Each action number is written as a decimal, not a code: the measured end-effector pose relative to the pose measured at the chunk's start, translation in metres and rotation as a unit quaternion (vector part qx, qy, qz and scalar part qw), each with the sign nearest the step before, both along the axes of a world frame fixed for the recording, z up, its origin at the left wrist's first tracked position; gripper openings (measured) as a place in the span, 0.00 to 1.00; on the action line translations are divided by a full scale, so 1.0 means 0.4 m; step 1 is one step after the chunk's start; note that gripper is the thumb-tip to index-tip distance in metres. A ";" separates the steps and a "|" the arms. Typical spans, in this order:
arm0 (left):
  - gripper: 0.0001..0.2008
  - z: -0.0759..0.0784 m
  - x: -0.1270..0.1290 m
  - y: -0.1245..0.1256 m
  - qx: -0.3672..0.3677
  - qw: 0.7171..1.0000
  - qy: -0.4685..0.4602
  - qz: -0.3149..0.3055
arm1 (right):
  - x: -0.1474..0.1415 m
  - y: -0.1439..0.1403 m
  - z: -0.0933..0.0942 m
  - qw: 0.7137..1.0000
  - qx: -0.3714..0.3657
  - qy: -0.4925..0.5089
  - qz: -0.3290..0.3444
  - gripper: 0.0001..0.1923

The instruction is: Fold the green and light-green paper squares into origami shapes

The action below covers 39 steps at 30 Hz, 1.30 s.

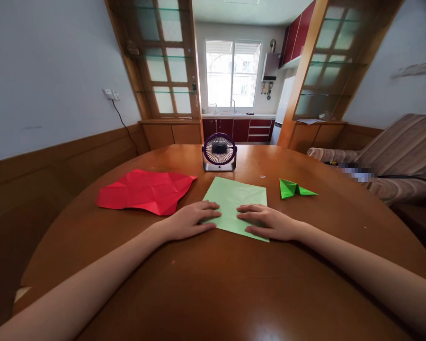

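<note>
A sheet of pale green paper (234,192) lies flat on the wooden table, with faint creases across it. My left hand (195,218) rests on its left edge, fingers stretched out and pointing inward. On the right part of the sheet lies my right hand (264,220), its fingers also extended and slightly spread. Neither hand grips anything. Left of the sheet is a creased red paper (145,192), unfolded and a little wavy. To the right sits a folded bright green paper piece (293,189) with pointed ends.
A small round desk fan (219,151) stands behind the green sheet on the brown table (220,293). A striped sofa (401,147) is off to the right. Beyond the table are wooden cabinets (168,132) and a kitchen with a window (233,73).
</note>
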<state>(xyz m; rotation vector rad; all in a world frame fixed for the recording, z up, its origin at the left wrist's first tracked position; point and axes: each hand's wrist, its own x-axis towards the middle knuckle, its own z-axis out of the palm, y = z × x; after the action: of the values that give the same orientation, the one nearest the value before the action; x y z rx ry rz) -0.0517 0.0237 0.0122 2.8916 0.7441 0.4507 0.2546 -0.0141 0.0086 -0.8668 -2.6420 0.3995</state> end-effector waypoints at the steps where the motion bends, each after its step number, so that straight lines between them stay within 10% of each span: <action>1: 0.21 0.003 -0.001 -0.003 -0.027 1.000 0.005 -0.009 | 0.004 0.001 0.001 1.000 -0.005 0.004 0.000 0.24; 14: 0.14 0.005 0.022 -0.015 0.122 0.992 0.011 -0.036 | 0.039 0.012 0.034 0.989 -0.112 0.084 0.047 0.21; 23: 0.14 -0.014 0.024 -0.012 0.082 0.994 -0.061 0.039 | 0.066 0.022 0.054 0.982 -0.160 0.069 0.076 0.37; 30: 0.13 -0.019 0.028 -0.014 0.030 0.993 -0.100 0.050 | 0.062 0.028 0.041 0.985 -0.128 0.114 0.029 0.16; 39: 0.13 -0.015 0.035 -0.025 -0.011 0.993 -0.117 0.005 | 0.076 0.044 0.028 0.951 -0.209 0.197 -0.119 0.23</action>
<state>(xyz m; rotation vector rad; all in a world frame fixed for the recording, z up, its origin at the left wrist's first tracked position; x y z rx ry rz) -0.0377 0.0135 0.0061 2.7509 0.7209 0.7603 0.2851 0.0036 0.0197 -1.0832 -2.0878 0.9784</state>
